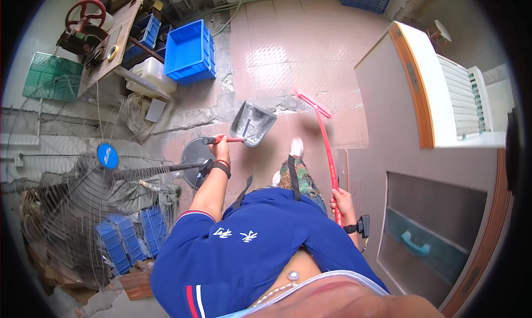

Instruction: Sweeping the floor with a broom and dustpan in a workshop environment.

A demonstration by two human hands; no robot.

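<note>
My left hand [220, 147] is wrapped round the handle of a grey dustpan [265, 120]. The handle is reddish with a dark end, and the pan hangs open side up, with pale dust or wear marks inside. In my right hand [343, 201] is the long red handle of a broom [327, 143]. It slants away from me to a narrow red-and-white head by the floor tiles, right of the dustpan. Its bristles cannot be made out. Both hands are closed, and a dark band with a small device sits on each wrist.
A caged fan [108, 156] with a round base [195, 154] stands at left. Beyond it are a blue crate [188, 49], a whitish jug [149, 77] and a workbench [119, 46] with a red handwheel. A brown cabinet [382, 96] lines the right. The tiled floor has a broken strip.
</note>
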